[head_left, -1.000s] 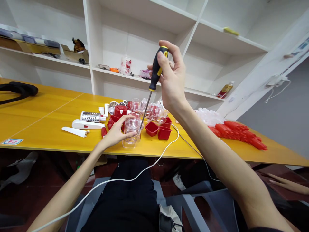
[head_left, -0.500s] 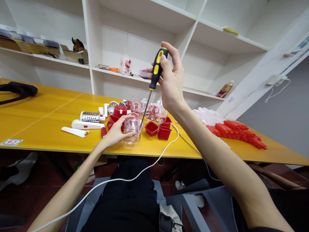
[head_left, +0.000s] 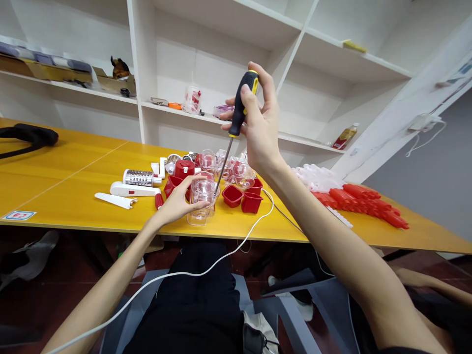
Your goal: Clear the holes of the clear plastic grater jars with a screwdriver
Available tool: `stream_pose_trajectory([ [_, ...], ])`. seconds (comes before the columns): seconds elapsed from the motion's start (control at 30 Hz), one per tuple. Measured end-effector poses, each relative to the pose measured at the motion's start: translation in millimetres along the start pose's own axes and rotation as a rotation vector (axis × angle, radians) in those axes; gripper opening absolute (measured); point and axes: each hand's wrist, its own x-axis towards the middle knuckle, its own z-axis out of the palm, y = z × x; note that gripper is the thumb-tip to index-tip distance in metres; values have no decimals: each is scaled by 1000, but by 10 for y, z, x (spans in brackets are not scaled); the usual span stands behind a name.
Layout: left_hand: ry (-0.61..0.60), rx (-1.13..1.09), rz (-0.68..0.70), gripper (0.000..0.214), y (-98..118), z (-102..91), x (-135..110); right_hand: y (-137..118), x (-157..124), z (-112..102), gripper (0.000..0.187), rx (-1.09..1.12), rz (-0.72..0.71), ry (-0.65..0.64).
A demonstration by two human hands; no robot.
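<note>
The right hand (head_left: pixel 261 125) holds a screwdriver (head_left: pixel 240 105) by its black-and-yellow handle, the thumb against the near side, the index finger curled over the butt end and the remaining fingers loosely extended behind. The steel shaft slants down and to the left, its tip meeting the right side of a clear plastic housing (head_left: pixel 201 199). The left hand (head_left: pixel 179 200) grips that housing from the left, thumb and fingers parted around its body, steadying it near the front edge of the yellow table (head_left: pixel 70 211).

Just right of the housing are two square red cups (head_left: pixel 232 196), and a white cable (head_left: pixel 254 224) loops past them, over the table edge. To the left of the left hand lie a small red handle (head_left: pixel 159 200), a white crank arm (head_left: pixel 133 190), a tapered white piece (head_left: pixel 115 200) and a metal grater drum (head_left: pixel 138 177). Behind the housing sit a round red part (head_left: pixel 184 169) and a cluster of clear housings (head_left: pixel 242 173). Farther right, beyond the right forearm, a heap of red plastic parts (head_left: pixel 363 199) lies beside white plastic parts (head_left: pixel 315 177). White shelving (head_left: pixel 221 29) rises behind, with a bottle (head_left: pixel 344 136) at its right end.
</note>
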Motion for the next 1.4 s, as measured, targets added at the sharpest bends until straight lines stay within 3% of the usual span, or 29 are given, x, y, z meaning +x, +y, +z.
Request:
stream_pose_trajectory([
  [0.17, 0, 13, 6, 59, -4, -2, 3, 73, 53, 12, 50, 7, 49, 5],
  [0.43, -4, -23, -1, 60, -23, 4, 0, -5, 31, 12, 41, -31, -53, 61],
  [0.57, -3, -24, -1, 60, -13, 0, 3, -36, 16, -9, 37, -31, -94, 26],
  [0.77, 3, 0, 11, 59, -5, -4, 5, 5, -5, 12, 31, 43, -64, 14],
  [0.97, 2, 7, 17, 60, -46, 5, 4, -4, 31, 5, 44, -30, -109, 66],
  [1.23, 8, -6, 7, 60, -47, 3, 1, 37, 68, 20, 42, 61, -79, 26],
  [1.4, 11, 4, 9, 59, -18, 4, 1, -3, 51, 18, 42, 0, -168, 54],
])
